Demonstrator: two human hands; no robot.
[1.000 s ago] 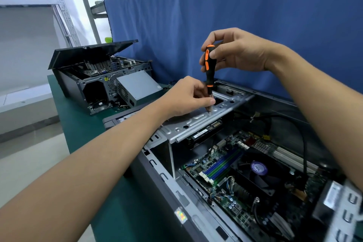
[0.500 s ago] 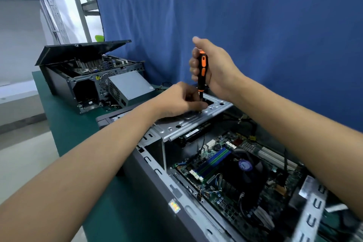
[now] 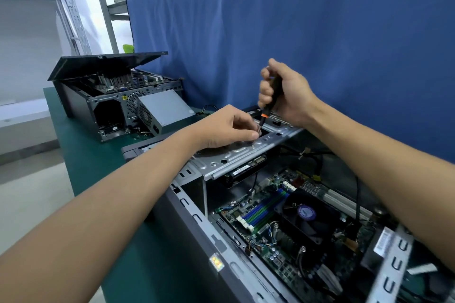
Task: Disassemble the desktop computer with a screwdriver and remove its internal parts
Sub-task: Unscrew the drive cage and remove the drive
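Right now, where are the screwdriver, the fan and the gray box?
screwdriver [image 3: 264,115]: head view, on its orange collar.
fan [image 3: 306,213]: head view, on the purple hub sticker.
gray box [image 3: 165,107]: head view, on its flat top face.

right hand [image 3: 286,92] grips the screwdriver [image 3: 266,110] handle in a fist, fingers curled round it, thumb side up. left hand [image 3: 227,128] sits just below and left of the handle, palm down, fingers [image 3: 251,133] pinching the shaft by its tip. both bare forearms stretch toward the screwdriver.
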